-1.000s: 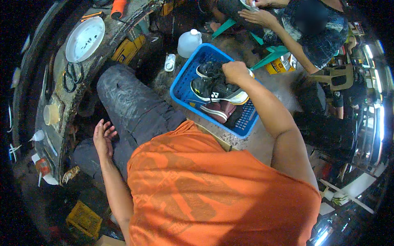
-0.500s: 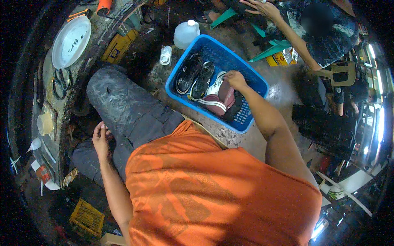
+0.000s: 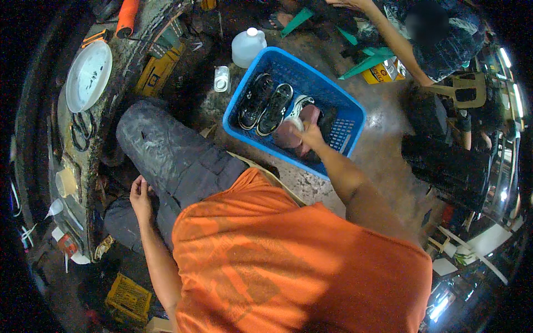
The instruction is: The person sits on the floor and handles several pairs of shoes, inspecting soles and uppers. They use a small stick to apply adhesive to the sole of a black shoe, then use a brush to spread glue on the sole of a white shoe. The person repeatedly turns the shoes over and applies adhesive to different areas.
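Observation:
A blue plastic basket [image 3: 261,145] holds two black shoes [image 3: 251,102] side by side, a white-and-black shoe [image 3: 302,104] and maroon shoes [image 3: 310,111]. My right hand [image 3: 308,134] reaches in, blurred, gripping a maroon shoe [image 3: 287,134] over the white one. My left hand [image 3: 140,188] hangs beside my grey-trousered leg [image 3: 161,144], fingers loosely apart and holding nothing.
A worn bench [image 3: 83,158] on the left bears a white tray [image 3: 89,75], black scissors and an orange cylinder. A plastic jug [image 3: 248,51], a small can [image 3: 221,79] and yellow boxes lie beyond my leg. A co-worker [image 3: 444,53] sits at the upper right.
The black shoes went from atop the pile to the basket's left side. My right hand then moved down onto a maroon shoe. The co-worker's hands moved up toward the picture's edge.

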Tool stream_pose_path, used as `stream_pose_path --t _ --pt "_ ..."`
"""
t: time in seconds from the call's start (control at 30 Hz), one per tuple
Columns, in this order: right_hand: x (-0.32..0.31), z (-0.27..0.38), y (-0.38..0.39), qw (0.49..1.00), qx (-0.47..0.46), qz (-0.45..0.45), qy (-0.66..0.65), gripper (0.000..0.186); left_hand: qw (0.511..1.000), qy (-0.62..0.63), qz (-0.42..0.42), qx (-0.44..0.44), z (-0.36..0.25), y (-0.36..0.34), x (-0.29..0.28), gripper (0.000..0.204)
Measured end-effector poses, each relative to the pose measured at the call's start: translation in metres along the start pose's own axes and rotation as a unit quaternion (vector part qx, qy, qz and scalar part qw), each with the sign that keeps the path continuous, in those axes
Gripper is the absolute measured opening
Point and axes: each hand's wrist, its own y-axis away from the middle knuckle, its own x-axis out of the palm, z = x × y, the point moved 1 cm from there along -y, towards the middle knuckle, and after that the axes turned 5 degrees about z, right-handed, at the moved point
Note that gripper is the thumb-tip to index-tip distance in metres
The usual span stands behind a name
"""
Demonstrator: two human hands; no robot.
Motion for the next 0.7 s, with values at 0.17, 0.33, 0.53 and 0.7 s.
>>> stream_pose_path --t 0.17,0.33,0.53,0.7 --pt "-0.084 0.029 -0.055 0.908 0.080 -0.058 -0.407 0.080 1.000 0.014 -0.003 -0.010 0.002 0.000 0.001 0.030" --pt "-0.066 -0.061 -0.043 0.939 0.245 -0.004 -0.240 0.062 0.999 0.030 -0.015 -0.012 0.003 0.002 0.002 0.030" --pt "0.063 -0.130 -0.037 0.904 0.381 -0.047 -0.189 0.052 0.999 -0.030 0.001 0.020 0.003 -0.003 0.000 0.031" --pt "0.105 -0.064 -0.048 0.878 0.376 -0.217 -0.201 0.050 0.993 -0.117 -0.014 -0.013 0.008 -0.008 -0.005 0.032"
